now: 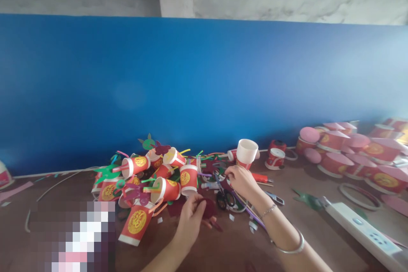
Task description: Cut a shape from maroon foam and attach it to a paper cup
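Note:
My left hand (191,216) is at the front of a pile of decorated paper cups, thumb and fingers pinched together. Dark red paper (208,209) shows right beside its fingertips; whether it is held or lies behind them I cannot tell. Over loose craft bits, my right hand (241,182) has its fingers curled downward, and what is in them is hidden. Just below it lie black-handled scissors (225,199). A white-topped stack of cups (247,151) stands behind this hand. One red cup (188,179) with a yellow emblem sits close to my left fingertips.
Pink-topped red cups (334,162) crowd the right side. A white power strip (360,225) lies at front right, near a tape-like ring (359,195). Small rolls (276,158) stand by the blue panel (204,85) behind the table. Paper scraps (252,226) dot the front.

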A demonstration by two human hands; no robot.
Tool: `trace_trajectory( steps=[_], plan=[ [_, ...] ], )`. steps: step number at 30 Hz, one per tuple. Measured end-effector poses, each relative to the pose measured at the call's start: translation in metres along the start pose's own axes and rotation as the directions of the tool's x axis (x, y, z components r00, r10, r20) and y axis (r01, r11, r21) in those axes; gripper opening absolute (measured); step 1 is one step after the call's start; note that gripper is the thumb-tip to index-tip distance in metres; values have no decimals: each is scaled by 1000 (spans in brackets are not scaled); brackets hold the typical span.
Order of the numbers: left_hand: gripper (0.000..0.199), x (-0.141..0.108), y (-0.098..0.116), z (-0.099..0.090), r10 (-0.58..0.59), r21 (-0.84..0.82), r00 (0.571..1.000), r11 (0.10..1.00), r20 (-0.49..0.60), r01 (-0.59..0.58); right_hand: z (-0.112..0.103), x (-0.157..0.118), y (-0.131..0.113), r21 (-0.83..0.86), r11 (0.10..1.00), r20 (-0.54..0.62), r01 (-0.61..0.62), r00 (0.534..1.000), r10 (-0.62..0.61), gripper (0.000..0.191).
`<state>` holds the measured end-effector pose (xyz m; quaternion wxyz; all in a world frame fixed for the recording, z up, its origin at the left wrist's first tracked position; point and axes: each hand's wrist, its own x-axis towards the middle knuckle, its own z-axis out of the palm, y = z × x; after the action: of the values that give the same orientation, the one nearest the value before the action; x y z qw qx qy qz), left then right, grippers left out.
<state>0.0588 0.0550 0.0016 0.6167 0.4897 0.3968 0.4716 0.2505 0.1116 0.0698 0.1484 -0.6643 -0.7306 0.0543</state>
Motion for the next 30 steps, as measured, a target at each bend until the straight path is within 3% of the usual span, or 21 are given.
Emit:
trace_trajectory(
  steps=[4, 7, 10, 14, 16, 20, 24, 30],
  plan=[
    [35, -1, 0, -5, 20, -36, 998, 999, -66, -22, -7, -1, -7, -8, 997, 50, 74, 996, -74, 30],
    [33, -6, 7, -6, 27, -15, 996, 999, -82, -28, -19, -7, 1, -60, 997, 107, 46, 994, -39, 32],
    [29, -8, 9, -5, 55, 30, 997, 998, -58, -53, -27, -17, 7, -137, 989, 251, 49, 968, -13, 22],
    [31, -5, 6, -6, 73, 45, 996, 997, -60, -70, -17, -24, -5, -254, 964, 399, 80, 917, 29, 13],
    [32, -4, 4, -7, 73, 42, 995, 997, -67, -70, -9, -24, -15, -303, 949, 430, 87, 901, 55, 19],
    [35, -3, 5, -7, 66, 33, 996, 997, -52, -64, -7, -23, -28, -330, 938, 427, 104, 903, 50, 22],
    [43, -6, 6, -7, 70, 18, 997, 997, -27, -70, -26, -27, -24, -314, 945, 397, 94, 917, 41, 20],
    [42, -10, 8, -8, 120, 24, 992, 993, -45, -119, -50, -32, -10, -219, 976, 254, 5, 966, 52, 16]
  ],
)
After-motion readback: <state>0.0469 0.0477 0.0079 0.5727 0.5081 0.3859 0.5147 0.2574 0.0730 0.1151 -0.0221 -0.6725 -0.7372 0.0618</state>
